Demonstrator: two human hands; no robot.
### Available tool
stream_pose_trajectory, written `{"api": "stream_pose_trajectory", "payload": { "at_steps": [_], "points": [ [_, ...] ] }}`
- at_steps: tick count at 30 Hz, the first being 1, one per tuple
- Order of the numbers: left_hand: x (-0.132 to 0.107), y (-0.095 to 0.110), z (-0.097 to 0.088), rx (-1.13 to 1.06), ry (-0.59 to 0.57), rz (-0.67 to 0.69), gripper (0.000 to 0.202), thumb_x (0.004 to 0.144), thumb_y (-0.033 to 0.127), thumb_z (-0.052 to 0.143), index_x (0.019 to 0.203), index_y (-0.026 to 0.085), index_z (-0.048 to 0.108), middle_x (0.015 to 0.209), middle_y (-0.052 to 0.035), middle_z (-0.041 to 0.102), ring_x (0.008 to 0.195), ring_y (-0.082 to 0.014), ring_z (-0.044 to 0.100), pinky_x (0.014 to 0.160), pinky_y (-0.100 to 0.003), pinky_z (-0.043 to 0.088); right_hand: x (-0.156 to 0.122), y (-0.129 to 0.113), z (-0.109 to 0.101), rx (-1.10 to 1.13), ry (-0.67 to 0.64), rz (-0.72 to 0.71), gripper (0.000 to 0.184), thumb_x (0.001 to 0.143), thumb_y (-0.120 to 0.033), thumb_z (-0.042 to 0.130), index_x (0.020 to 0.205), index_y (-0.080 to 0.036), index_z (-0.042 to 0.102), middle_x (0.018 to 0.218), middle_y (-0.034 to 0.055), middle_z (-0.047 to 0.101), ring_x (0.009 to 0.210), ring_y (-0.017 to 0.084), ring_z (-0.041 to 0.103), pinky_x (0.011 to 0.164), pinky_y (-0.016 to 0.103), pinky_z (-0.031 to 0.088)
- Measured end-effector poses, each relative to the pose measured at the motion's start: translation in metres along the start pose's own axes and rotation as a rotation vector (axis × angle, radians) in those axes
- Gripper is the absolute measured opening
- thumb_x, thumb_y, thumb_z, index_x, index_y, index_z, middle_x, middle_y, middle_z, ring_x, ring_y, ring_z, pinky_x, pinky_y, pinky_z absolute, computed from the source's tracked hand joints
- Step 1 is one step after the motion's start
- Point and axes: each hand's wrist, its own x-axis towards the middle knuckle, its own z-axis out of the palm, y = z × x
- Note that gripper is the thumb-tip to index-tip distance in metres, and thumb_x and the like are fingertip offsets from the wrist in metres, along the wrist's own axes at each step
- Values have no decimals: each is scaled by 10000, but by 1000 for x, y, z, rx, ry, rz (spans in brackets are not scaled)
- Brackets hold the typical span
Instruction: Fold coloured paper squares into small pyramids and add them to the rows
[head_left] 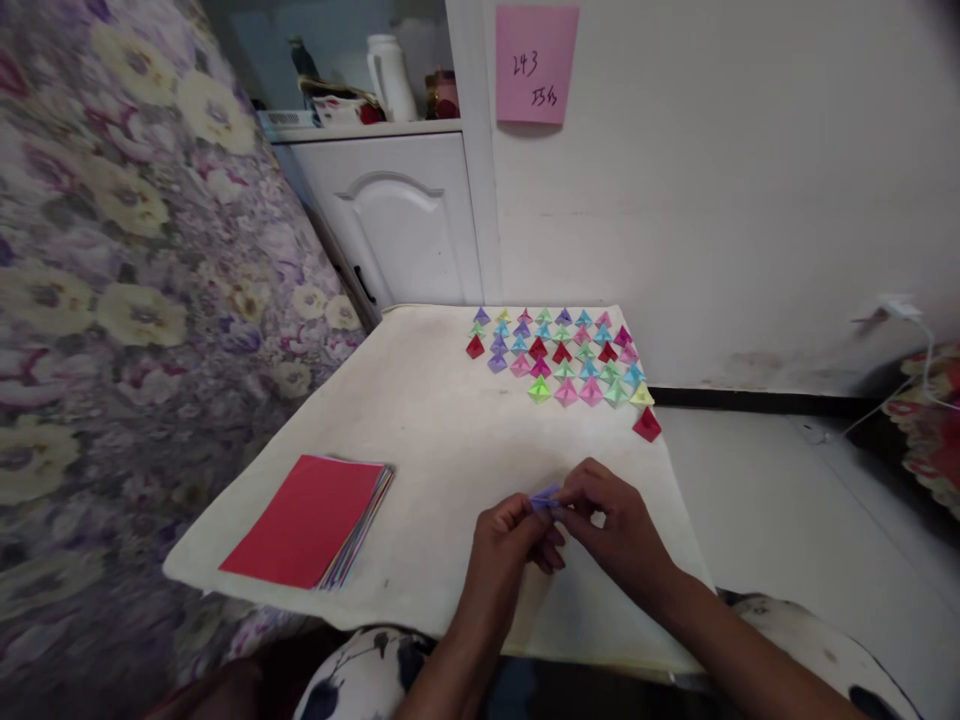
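Note:
A small purple folded paper is pinched between my two hands above the front part of the table. My left hand grips its left side, thumb and fingers closed. On the paper's right side, my right hand pinches with thumb and forefinger. Parts of the paper are covered by the fingers. Beyond the hands, several folded paper pieces in many colours stand in rows at the back right of the table. One red folded piece sits near the right edge.
A stack of coloured paper with a red sheet on top lies at the table's left front. The pale table meets a white cabinet and a wall with a pink note. A floral curtain hangs at left.

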Motion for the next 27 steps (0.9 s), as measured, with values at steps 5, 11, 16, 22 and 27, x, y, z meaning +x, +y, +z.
{"api": "stream_pose_trajectory", "payload": {
  "at_steps": [5, 11, 16, 22, 27],
  "points": [
    [-1, 4, -1, -12, 8, -23, 133, 742, 226, 570, 665, 117, 580, 579, -20, 614, 427, -94, 538, 432, -197, 387, -4, 4, 1, -67, -27, -169, 140, 804, -126, 533, 834, -212, 638, 775, 8, 520, 632, 99, 505, 549, 221, 408],
    [-2, 6, -2, -11, -12, -29, 110, 735, 215, 564, 677, 122, 580, 575, -15, 610, 422, -99, 539, 428, -201, 390, -4, 1, 0, -91, -23, -190, 136, 829, -169, 507, 841, -229, 628, 778, 16, 534, 649, 114, 520, 569, 238, 427],
    [-2, 5, -1, 19, -25, -18, 145, 765, 257, 561, 702, 126, 571, 592, -11, 604, 431, -97, 541, 433, -202, 400, -3, -2, 1, -55, -2, -80, 90, 808, -173, 518, 779, -209, 595, 752, 15, 531, 652, 126, 523, 567, 247, 430],
    [-1, 3, -2, 61, -32, 18, 199, 790, 312, 548, 708, 131, 559, 578, 3, 584, 419, -93, 538, 418, -196, 398, -1, -4, 3, -4, -8, 105, 66, 783, -174, 548, 721, -195, 555, 639, -28, 533, 561, 101, 497, 518, 218, 391],
    [0, 1, -2, 59, -10, -15, 199, 766, 310, 564, 682, 130, 553, 562, -5, 598, 396, -94, 535, 401, -195, 388, -1, -1, 4, -41, -3, 205, 46, 756, -199, 577, 718, -187, 555, 589, -36, 534, 542, 105, 490, 505, 217, 381]
  ]
}}
